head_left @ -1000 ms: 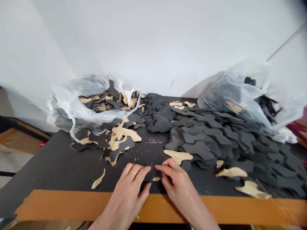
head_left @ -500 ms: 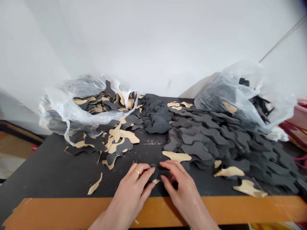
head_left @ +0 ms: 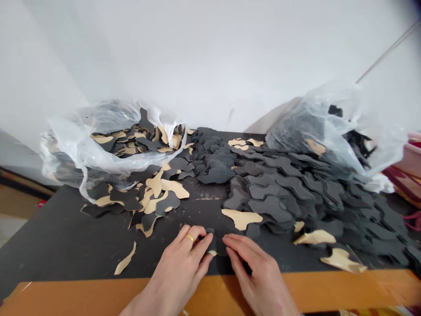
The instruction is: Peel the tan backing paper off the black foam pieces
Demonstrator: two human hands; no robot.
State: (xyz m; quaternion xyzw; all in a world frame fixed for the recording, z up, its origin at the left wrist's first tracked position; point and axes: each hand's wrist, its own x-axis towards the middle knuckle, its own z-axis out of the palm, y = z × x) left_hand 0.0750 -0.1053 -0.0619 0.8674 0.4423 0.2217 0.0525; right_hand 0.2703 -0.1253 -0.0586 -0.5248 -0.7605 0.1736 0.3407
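Near the front of the dark tabletop, my left hand [head_left: 184,265] pinches a small dark grey wavy-edged piece [head_left: 217,240]. A bit of tan backing shows along its lower edge. My right hand [head_left: 255,265] closes thumb and fingers on the right end of the same piece; its fingertips hide part of it. A gold ring is on a finger of my left hand. Just beyond my right hand lies a tan paper scrap [head_left: 242,218], beside overlapping stacks of dark grey wavy pieces [head_left: 271,206].
At back left, a clear plastic bag [head_left: 108,162] holds dark and tan pieces, with more piled before it [head_left: 154,197]. Another plastic bag [head_left: 296,127] stands at back right. A heaped column of dark pieces [head_left: 213,160] sits between them. Brown tape [head_left: 82,294] covers the front edge.
My right hand has shifted slightly right and down, with its fingers closer together. My left hand keeps its pinch on the dark piece. The view has moved a little.
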